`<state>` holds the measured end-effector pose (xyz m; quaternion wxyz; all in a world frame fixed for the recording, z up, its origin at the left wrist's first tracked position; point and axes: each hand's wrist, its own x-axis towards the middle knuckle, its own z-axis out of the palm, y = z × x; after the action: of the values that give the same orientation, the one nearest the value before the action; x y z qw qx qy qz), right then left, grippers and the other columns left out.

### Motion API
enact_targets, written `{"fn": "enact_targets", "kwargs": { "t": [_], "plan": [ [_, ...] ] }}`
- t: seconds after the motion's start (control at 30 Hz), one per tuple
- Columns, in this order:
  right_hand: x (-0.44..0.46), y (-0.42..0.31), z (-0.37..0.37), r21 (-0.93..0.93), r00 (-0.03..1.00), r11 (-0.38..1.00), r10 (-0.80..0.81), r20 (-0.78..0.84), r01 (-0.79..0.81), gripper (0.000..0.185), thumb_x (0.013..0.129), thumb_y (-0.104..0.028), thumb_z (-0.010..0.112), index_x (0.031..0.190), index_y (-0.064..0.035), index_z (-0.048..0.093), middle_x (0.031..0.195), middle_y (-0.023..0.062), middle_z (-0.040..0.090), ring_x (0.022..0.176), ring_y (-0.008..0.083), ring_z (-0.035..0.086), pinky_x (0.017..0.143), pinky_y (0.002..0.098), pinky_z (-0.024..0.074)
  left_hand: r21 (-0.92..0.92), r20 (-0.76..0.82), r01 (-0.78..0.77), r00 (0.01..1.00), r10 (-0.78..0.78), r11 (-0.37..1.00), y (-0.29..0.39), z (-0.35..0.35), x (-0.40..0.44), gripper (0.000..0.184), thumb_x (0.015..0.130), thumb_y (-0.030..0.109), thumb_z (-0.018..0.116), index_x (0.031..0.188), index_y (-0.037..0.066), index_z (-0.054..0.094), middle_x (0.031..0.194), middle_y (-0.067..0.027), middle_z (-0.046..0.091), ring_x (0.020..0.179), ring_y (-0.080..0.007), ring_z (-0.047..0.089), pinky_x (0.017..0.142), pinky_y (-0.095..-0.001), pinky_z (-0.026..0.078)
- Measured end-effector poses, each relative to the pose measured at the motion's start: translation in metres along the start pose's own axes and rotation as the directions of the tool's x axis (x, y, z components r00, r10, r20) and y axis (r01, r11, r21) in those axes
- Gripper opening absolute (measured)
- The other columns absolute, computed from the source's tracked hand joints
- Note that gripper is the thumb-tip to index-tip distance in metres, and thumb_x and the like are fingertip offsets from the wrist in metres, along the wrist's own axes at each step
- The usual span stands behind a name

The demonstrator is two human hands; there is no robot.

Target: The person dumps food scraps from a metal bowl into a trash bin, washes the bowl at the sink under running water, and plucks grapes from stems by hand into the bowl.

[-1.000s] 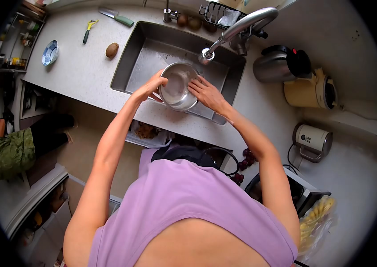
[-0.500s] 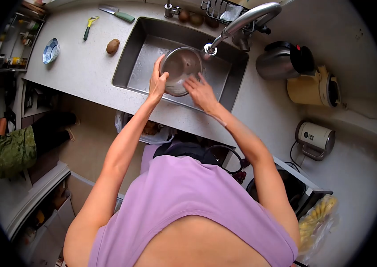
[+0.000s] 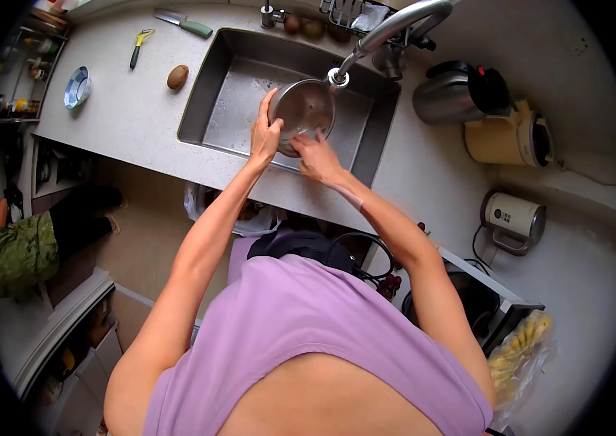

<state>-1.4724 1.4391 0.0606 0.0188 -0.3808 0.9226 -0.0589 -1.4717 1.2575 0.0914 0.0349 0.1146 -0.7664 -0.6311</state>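
A round metal bowl point(image 3: 304, 109) is tilted in the sink point(image 3: 239, 109), its mouth towards the tap point(image 3: 337, 78). My left hand point(image 3: 265, 136) grips the bowl's left side, thumb at the near rim and fingers along the outer wall. My right hand point(image 3: 318, 158) is at the bowl's near right edge; its slightly blurred fingers are apart and reach over the rim into the bowl. I cannot make out anything held in that hand.
Left of the sink lie a kiwi point(image 3: 177, 77), a yellow-and-green peeler point(image 3: 139, 49), a green-handled knife point(image 3: 186, 25) and a blue-and-white bowl point(image 3: 78, 88). A kettle point(image 3: 453, 94) stands at right. A person in a green camouflage top point(image 3: 23, 251) is at far left.
My right hand has drawn in towards the bowl's near rim, its fingers less stretched than before. The bowl has tipped a little, and my left hand keeps its grip. The whole view has shifted slightly.
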Motion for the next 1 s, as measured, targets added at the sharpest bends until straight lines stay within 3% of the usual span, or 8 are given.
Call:
{"fn": "enact_targets", "kwargs": {
  "t": [0.1,0.17,0.27,0.47,0.63,0.67,0.83,1.0],
  "plan": [
    [0.026,-0.044,-0.023,0.845,0.878,0.241,0.090,0.470,-0.477,0.053,0.072,-0.010,0.056,0.125,-0.0054,0.052,0.125,0.0148,0.055,0.119,0.0259,0.050,0.108,0.0489,0.0280,0.007,0.003,0.056,0.998,-0.056,0.998,0.007,0.009,-0.003,0.064,0.073,0.012,0.045,0.137,0.019,0.039,0.137,-0.0180,0.045,0.124,-0.0391,0.044,0.103,-0.0406,0.033],
    [0.020,-0.037,0.005,0.905,0.925,0.191,0.049,0.377,-0.379,0.051,0.073,-0.012,0.055,0.124,-0.0078,0.053,0.125,0.0143,0.055,0.119,0.0249,0.050,0.109,0.0464,0.0281,-0.059,-0.085,0.066,0.994,-0.071,0.996,-0.003,0.001,0.000,0.064,0.074,0.013,0.045,0.137,0.019,0.038,0.136,-0.0189,0.045,0.123,-0.0393,0.045,0.102,-0.0413,0.034],
    [-0.005,0.005,0.001,0.030,0.974,0.986,-0.155,-0.164,0.162,0.030,0.077,-0.011,0.055,0.106,-0.0039,0.061,0.112,0.0090,0.061,0.110,0.0229,0.055,0.112,0.0417,0.0263,0.006,0.088,0.157,0.984,-0.157,0.988,-0.021,-0.022,0.009,0.068,0.072,0.016,0.047,0.139,0.018,0.035,0.132,-0.0192,0.046,0.119,-0.0357,0.047,0.097,-0.0404,0.040],
    [-0.005,0.000,0.000,0.186,0.978,0.970,-0.126,-0.168,0.157,0.020,0.076,-0.006,0.055,0.093,-0.0087,0.066,0.089,0.0112,0.067,0.089,0.0233,0.064,0.108,0.0385,0.0341,-0.047,0.396,0.615,0.735,-0.550,0.787,0.027,-0.035,0.013,0.079,0.072,0.020,0.052,0.145,0.023,0.022,0.130,-0.0167,0.041,0.117,-0.0369,0.045,0.068,-0.0516,0.057],
    [0.033,-0.055,-0.008,0.837,0.847,0.376,0.501,0.177,-0.397,0.024,0.078,-0.002,0.054,0.096,-0.0100,0.067,0.077,0.0190,0.064,0.077,0.0295,0.065,0.101,0.0396,0.0415,-0.084,-0.026,0.143,0.989,-0.146,0.986,-0.044,0.014,0.000,0.071,0.080,0.023,0.052,0.144,0.026,0.021,0.137,-0.0167,0.033,0.116,-0.0355,0.045,0.067,-0.0461,0.058],
    [0.016,-0.036,-0.010,0.657,0.989,0.748,0.144,-0.018,-0.097,0.024,0.073,-0.002,0.058,0.095,-0.0093,0.063,0.086,0.0159,0.065,0.089,0.0321,0.062,0.102,0.0422,0.0400,-0.088,-0.025,0.148,0.988,-0.151,0.985,-0.038,0.007,0.005,0.068,0.080,0.025,0.051,0.143,0.024,0.024,0.136,-0.0173,0.034,0.118,-0.0372,0.042,0.067,-0.0471,0.057],
    [-0.013,0.042,-0.015,0.039,0.971,0.976,-0.210,-0.115,0.216,0.026,0.076,-0.012,0.060,0.102,-0.0069,0.060,0.107,0.0075,0.061,0.109,0.0245,0.054,0.099,0.0412,0.0423,-0.176,0.187,0.507,0.859,-0.477,0.844,0.005,-0.023,0.013,0.062,0.081,0.031,0.046,0.140,0.025,0.026,0.139,-0.0187,0.028,0.118,-0.0443,0.041,0.062,-0.0537,0.058],
    [0.008,0.112,-0.063,0.739,0.553,0.370,0.833,0.004,-0.563,0.049,0.090,-0.038,0.054,0.116,-0.0001,0.038,0.080,0.0111,0.065,0.066,0.0202,0.064,0.063,0.0305,0.0497,-0.277,0.261,0.560,0.826,-0.500,0.781,-0.024,-0.008,0.028,0.066,0.081,0.034,0.046,0.142,0.026,0.022,0.142,-0.0176,0.023,0.122,-0.0452,0.036,0.065,-0.0549,0.058]
  ]
}}
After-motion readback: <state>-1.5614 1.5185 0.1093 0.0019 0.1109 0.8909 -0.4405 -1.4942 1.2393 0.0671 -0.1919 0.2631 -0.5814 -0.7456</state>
